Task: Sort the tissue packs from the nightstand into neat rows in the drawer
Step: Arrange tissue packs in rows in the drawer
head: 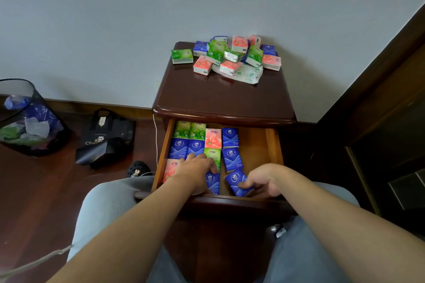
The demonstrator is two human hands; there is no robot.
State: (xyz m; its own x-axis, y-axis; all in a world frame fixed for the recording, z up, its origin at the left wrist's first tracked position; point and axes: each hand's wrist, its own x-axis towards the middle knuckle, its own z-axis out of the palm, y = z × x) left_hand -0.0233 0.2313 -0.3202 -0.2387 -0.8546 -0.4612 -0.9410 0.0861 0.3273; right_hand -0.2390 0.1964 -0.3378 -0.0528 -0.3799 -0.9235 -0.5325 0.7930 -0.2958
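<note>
Head view, right hand: the right hand (259, 181) is down in the front right part of the drawer, fingers curled round a blue pack (236, 182) that lies tilted out of line, so it grips that pack
Left hand: the left hand (197, 167) lies flat with fingers stretched over the packs in the front left area, pressing or steadying them, gripping nothing; another blue pack (212, 182) sits just beside its fingertips, between the two hands
Drawer: the drawer (272, 145) is pulled open and holds green, blue and pink packs set side by side in columns from the left wall; the back rows look tidy, the front ones are partly hidden by the left hand
Drawer, right side: bare wood shows along the right wall, so there is room for more
Nightstand top: a loose heap of tissue packs (226, 55) lies at the back of the surface (220, 96), some on a crumpled wrapper (246, 74), one green pack (182, 56) a little apart on the left
Progress: by my judgement under half done; roughly a dozen packs are in, a similar pile waits above
Left to do: straighten the tilted blue pack, then carry down the heap and fill the right side
</note>
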